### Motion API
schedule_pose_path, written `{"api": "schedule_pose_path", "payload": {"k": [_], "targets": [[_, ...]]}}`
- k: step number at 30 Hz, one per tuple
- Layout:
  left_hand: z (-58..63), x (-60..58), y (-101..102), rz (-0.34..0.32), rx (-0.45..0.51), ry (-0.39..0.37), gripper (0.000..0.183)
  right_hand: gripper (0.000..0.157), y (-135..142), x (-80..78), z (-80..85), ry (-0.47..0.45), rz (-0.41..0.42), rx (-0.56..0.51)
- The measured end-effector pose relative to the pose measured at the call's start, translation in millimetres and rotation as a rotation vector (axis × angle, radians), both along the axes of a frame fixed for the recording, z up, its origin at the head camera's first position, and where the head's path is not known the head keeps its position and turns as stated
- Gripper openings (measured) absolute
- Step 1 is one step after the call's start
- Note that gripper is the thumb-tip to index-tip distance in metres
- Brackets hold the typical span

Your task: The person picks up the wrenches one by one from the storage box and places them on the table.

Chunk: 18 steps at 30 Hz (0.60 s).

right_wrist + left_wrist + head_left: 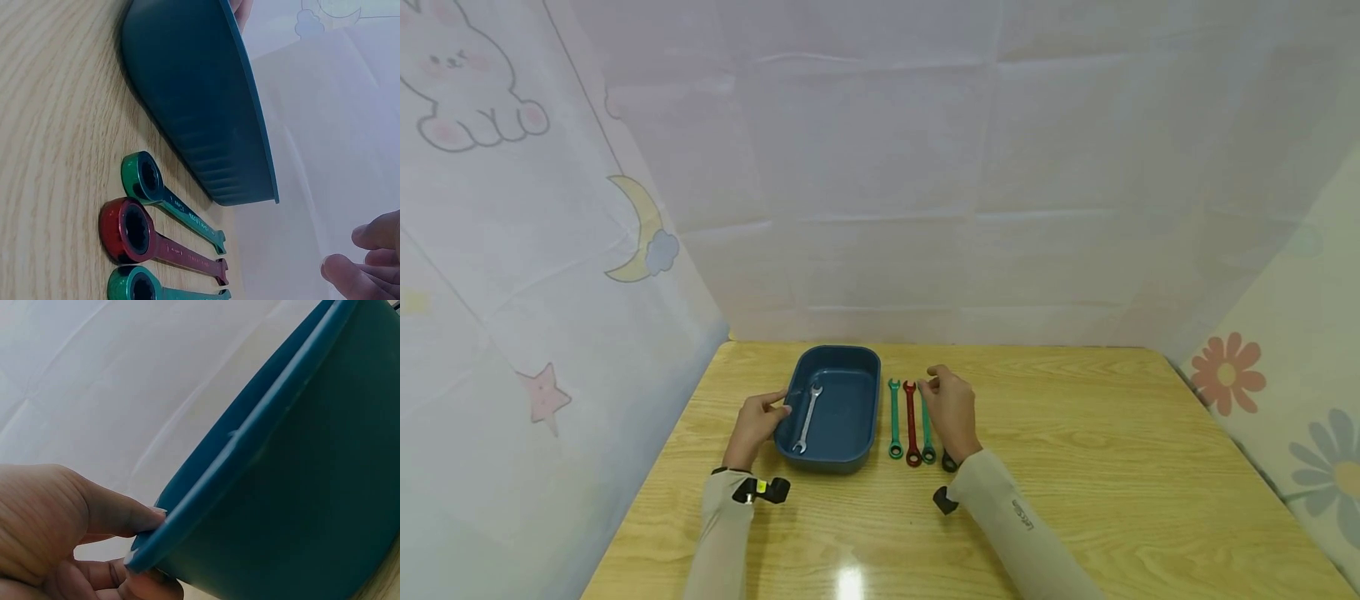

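Observation:
My left hand pinches the left rim of a blue plastic basin; in the left wrist view its thumb lies over the rim with fingers below. A silver open-end wrench lies inside the basin. To the right, a green ratchet wrench, a red one and another green one lie side by side. My right hand hovers over the right end of this row, thumb and fingertips apart with nothing between them. Under it shows the ring end of a dark wrench, mostly hidden.
The basin and wrenches stand on a light wood table. A pale sheet hangs behind its back edge, with printed cloth walls to the left and right. A black wrist camera sits on the left forearm.

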<state>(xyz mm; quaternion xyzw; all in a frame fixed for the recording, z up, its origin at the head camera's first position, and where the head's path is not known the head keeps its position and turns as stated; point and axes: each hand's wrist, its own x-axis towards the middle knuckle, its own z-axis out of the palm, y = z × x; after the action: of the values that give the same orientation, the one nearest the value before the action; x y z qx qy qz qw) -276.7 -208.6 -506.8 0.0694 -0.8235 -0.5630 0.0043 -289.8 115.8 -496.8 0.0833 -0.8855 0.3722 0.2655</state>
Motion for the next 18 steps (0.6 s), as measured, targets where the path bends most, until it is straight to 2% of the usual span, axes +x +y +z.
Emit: {"api": "schedule_pose_path", "payload": {"k": [11,18], "targets": [[-0.7,-0.3,0.4,0.004,-0.003,-0.008,0.044,0.024,-6.1,1.6,1.9,0.010,0.013,-0.005],[-0.5,-0.4,0.4,0.009,0.002,-0.008,0.044,0.023,-10.1,-0.6,1.8,0.047,0.011,0.014]]}}
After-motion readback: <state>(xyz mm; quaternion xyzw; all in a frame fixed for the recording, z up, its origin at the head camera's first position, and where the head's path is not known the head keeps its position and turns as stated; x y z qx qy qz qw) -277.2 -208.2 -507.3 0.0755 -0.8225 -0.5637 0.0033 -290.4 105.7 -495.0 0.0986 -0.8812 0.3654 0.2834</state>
